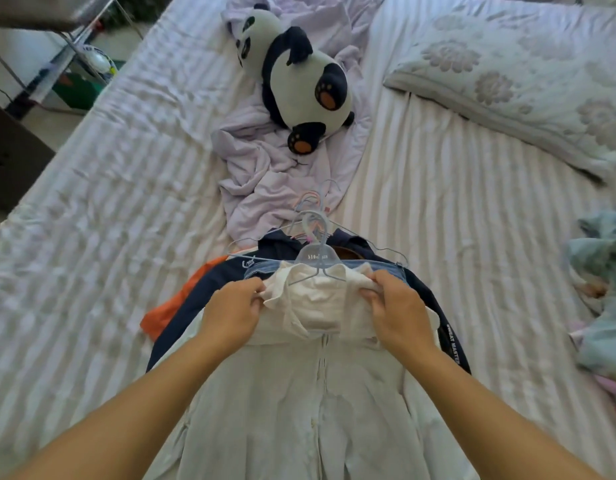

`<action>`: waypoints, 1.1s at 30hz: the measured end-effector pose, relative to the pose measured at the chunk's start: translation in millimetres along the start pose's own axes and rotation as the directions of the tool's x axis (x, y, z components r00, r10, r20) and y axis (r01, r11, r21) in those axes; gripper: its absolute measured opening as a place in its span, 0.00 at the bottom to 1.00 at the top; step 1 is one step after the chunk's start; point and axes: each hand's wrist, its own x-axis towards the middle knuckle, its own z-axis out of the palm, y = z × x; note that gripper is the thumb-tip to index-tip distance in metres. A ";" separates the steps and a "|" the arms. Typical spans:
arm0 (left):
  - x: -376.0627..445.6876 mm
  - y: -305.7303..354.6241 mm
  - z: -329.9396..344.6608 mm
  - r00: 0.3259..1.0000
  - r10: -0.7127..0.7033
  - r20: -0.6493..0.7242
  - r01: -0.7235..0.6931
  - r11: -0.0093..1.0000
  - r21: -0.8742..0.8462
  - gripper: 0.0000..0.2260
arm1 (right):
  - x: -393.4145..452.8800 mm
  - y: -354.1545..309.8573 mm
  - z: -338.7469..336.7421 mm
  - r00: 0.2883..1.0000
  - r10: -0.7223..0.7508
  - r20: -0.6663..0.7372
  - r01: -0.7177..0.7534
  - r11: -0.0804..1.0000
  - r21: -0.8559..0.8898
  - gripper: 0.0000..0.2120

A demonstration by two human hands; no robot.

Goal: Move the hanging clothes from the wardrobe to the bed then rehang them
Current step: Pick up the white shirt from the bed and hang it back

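A white button-up shirt (310,393) lies on top of a pile of clothes on the striped bed (102,209). My left hand (230,313) pinches the shirt's collar on the left and my right hand (398,311) pinches it on the right. A pale blue hanger (315,252) sits in the collar, its hook pointing away from me. Under the shirt lie a denim piece (265,268), a navy jacket (209,289) and an orange garment (171,306). More hanger hooks (311,202) stick out beyond the pile.
A panda plush (299,77) rests on a crumpled lilac sheet (265,178) at the bed's middle. A floral pillow (521,81) lies at the upper right. Light blue bedding (601,289) is bunched at the right edge. A dark cabinet (12,157) stands left of the bed.
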 end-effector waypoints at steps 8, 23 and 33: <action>-80.6 34.9 -112.5 0.976 0.149 -0.157 -0.188 0.941 -0.280 0.05 | -30.5 -82.8 -91.8 0.986 -0.164 -0.019 0.165 0.980 0.114 0.04; -312.1 80.0 -314.1 0.823 0.063 -0.565 -0.234 0.944 -0.235 0.06 | -148.5 -293.3 -226.1 0.830 -0.556 -0.042 0.557 0.822 0.118 0.11; -549.0 41.0 -404.6 0.634 0.004 -0.773 -0.176 0.974 -0.140 0.10 | -306.7 -445.2 -257.9 0.621 -0.782 -0.050 0.773 0.600 0.207 0.12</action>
